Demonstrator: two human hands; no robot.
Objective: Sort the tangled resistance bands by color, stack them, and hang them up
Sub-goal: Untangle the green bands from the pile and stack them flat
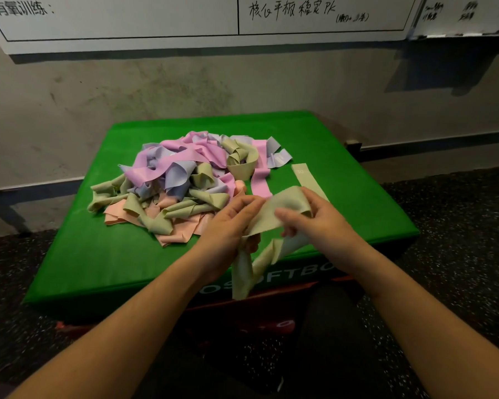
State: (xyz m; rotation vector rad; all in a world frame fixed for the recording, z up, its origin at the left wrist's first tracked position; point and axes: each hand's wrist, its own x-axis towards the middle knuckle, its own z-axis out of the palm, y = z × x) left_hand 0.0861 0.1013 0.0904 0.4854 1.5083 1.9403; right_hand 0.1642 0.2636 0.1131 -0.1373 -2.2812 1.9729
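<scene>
A tangled pile of resistance bands (185, 180) in pink, lilac, olive green and peach lies on the green soft box (98, 254). Both hands hold one olive green band (271, 217) above the box's front edge. My left hand (231, 223) grips its left part, and the band's loose ends hang down past the box front. My right hand (308, 217) pinches the band's right part. A flat olive green band (306, 177) lies alone on the box just beyond my right hand.
The green soft box sits on a red box (271, 312) on a dark speckled floor (458, 211). A grey wall with whiteboards (185, 21) stands close behind. Bare green surface shows left, front and right of the pile.
</scene>
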